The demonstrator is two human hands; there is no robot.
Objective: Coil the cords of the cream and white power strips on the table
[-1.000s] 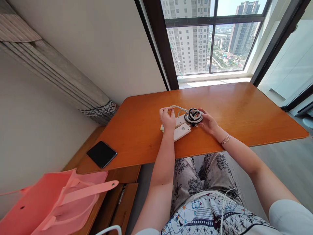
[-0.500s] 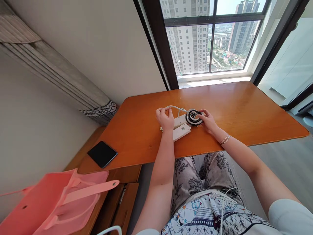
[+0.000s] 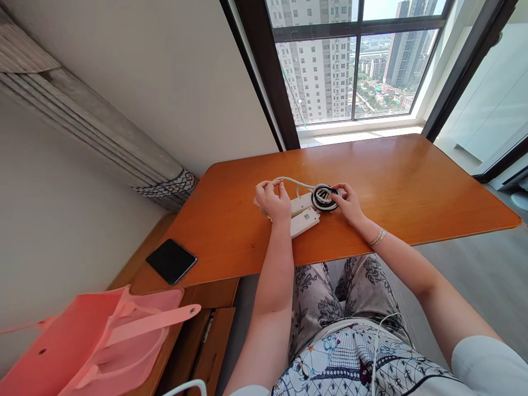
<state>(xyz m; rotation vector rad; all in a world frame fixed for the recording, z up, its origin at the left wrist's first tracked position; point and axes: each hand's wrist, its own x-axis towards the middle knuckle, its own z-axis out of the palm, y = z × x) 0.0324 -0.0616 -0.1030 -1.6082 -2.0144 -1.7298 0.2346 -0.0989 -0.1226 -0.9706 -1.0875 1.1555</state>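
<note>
Two white power strips [image 3: 304,221] lie side by side on the orange wooden table [image 3: 391,176]. A coil of black and white cable [image 3: 324,197] rests on the far strip. My left hand [image 3: 270,201] is closed, pinching the white cable [image 3: 291,181] that loops out from the coil. My right hand [image 3: 348,202] is curled against the right side of the coil, fingertips holding it in place.
A black phone [image 3: 171,260] lies on a lower wooden cabinet at the left. A pink bag [image 3: 94,341] stands at the lower left. A rolled mattress leans on the wall at the left. A large window is behind the table.
My left hand has drawn the white cable slightly to the left. My right hand stays on the coil.
</note>
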